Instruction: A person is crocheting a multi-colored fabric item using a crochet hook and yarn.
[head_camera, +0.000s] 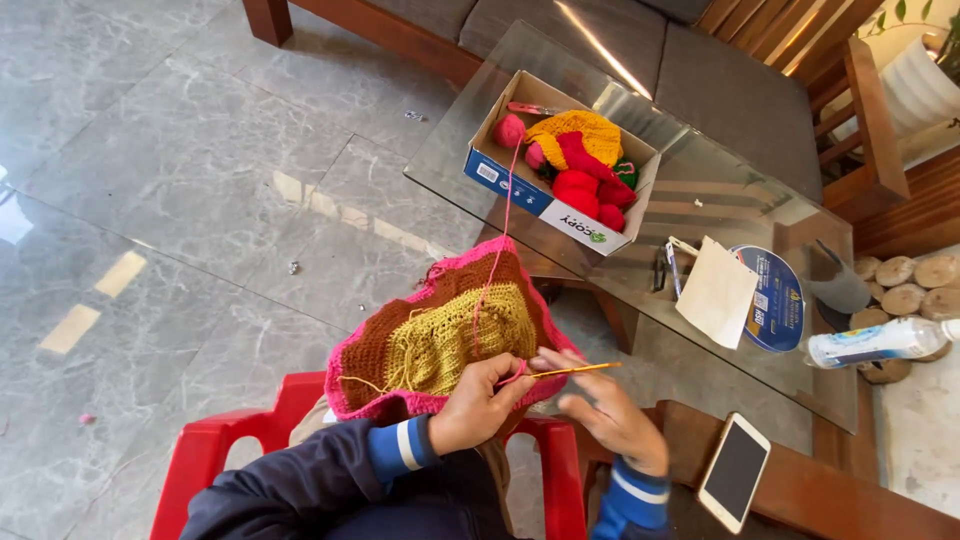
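Two hands at work, near centre of the head view. Left hand (478, 402) curled shut, pinching the near edge of one crochet piece (450, 330); a loop of pink yarn (500, 250) sits at its fingers. Right hand (605, 415) loosely curled; it is blurred, and I cannot tell for certain whether its fingers close on the hook (575, 371). One hook, thin and yellow-orange, lies level between the two hands, tip pointing right.

Crochet piece: one, held up over the lap, above a red plastic chair (215, 450). Three colour bands counted: pink border, brown ring, yellow-green middle. One pink strand runs from the piece up and away to the box.

One cardboard box (520, 190), open top, on the far-left corner of a glass table (450, 160). Inside: one yellow knitted item (585, 132), one pink ball (508, 130) at the left end, and a heap of red and pink pieces (585, 185), too bunched to count exactly.

On the glass to the right: one white paper sheet (715, 295), one round blue lid (775, 300) just beside it, touching or overlapping. One plastic bottle (880, 342) lying on its side, far right. One phone (735, 470), screen dark, on a wooden ledge just right of the right hand.

Floor of grey marble tile (180, 180) to the left. One grey-cushioned wooden sofa (640, 50) beyond the table.
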